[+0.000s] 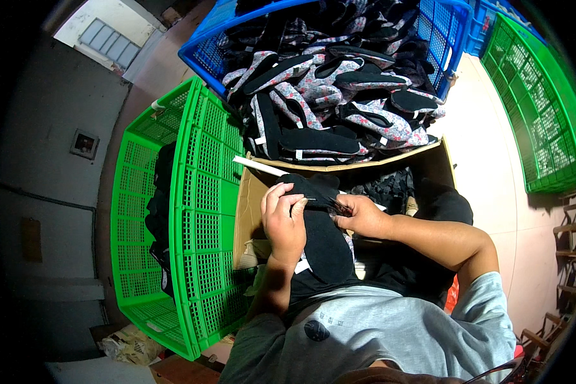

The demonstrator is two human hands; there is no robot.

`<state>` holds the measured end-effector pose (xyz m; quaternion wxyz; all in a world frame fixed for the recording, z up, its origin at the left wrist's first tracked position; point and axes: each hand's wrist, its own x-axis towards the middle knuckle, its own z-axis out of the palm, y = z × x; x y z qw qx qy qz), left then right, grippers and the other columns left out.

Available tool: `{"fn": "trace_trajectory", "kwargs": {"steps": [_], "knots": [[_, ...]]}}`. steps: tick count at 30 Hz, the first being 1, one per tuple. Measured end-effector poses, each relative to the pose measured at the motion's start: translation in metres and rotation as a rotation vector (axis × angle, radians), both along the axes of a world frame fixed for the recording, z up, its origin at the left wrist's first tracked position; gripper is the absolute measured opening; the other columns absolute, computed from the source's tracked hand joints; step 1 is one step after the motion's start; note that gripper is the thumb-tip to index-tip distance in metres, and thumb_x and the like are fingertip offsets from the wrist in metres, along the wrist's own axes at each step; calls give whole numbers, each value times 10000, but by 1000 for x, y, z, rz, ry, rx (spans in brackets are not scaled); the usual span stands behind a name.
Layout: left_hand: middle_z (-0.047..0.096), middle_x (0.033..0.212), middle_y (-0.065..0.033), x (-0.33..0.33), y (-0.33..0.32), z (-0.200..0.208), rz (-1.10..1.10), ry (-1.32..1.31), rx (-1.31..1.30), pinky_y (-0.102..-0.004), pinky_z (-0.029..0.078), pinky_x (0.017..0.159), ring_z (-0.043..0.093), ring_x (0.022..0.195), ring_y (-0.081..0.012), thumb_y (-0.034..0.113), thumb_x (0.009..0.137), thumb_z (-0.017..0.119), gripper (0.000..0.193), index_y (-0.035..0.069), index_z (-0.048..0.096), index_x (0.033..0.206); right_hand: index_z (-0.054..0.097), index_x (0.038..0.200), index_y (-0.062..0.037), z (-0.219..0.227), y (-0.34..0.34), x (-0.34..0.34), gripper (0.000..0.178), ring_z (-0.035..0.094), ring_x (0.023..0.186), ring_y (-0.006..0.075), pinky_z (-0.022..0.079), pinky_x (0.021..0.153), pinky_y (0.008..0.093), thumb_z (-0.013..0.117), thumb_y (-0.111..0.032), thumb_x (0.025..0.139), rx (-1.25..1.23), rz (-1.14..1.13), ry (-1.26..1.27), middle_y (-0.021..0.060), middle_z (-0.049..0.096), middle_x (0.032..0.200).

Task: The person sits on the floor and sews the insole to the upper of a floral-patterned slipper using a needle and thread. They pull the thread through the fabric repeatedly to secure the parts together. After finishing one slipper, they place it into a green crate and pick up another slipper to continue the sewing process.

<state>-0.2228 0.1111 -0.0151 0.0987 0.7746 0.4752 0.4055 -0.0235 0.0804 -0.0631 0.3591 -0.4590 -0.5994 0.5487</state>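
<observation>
A slipper with a black sole [328, 249] is held in front of my body, sole up, and a sliver of floral fabric shows along its right edge. My left hand [284, 223] is closed on the slipper's left side, thumb and fingertips at its middle. A thin pale line lies by those fingertips, too fine to name. From the right, my right hand [365, 216] presses its closed fingers to the slipper's other side. Something dark and streaky shows at its fingertips, and I cannot make out what it is. Beyond my hands, a black part [310, 184] reaches toward the cardboard box.
An open cardboard box [253, 185] with dark scraps [390, 185] stands before me. Behind it, a blue crate [451, 38] overflows with floral slippers [320, 137]. A green crate [201, 211] holding black items stands left. Another green crate [534, 105] is far right. A white strip [259, 166] juts over the box.
</observation>
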Motion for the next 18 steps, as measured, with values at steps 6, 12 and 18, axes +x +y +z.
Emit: {"fn": "trace_trajectory", "kwargs": {"steps": [6, 12, 18], "knots": [[662, 1055, -137, -4, 0, -3, -7, -184, -26, -393, 481, 940, 621, 1045, -304, 2, 827, 705, 76, -4, 653, 882, 526, 834, -19, -8, 2, 0, 198, 485, 665, 121, 437, 623, 319, 699, -113, 858, 4, 9, 5, 57, 530, 682], [674, 1022, -136, -5, -2, -2, 5, -311, -75, -339, 495, 912, 637, 998, -241, -25, 860, 679, 49, -16, 636, 881, 528, 840, -18, -9, 2, 0, 193, 494, 671, 128, 443, 633, 321, 697, -110, 856, 43, 10, -26, 62, 533, 686], [672, 1023, -127, -11, -1, -7, 48, -470, -132, -327, 496, 915, 637, 981, -217, -6, 895, 653, 28, -23, 634, 906, 542, 878, -15, -12, 2, -1, 179, 511, 693, 133, 456, 661, 316, 696, -103, 854, 47, 13, -16, 61, 552, 714]]}}
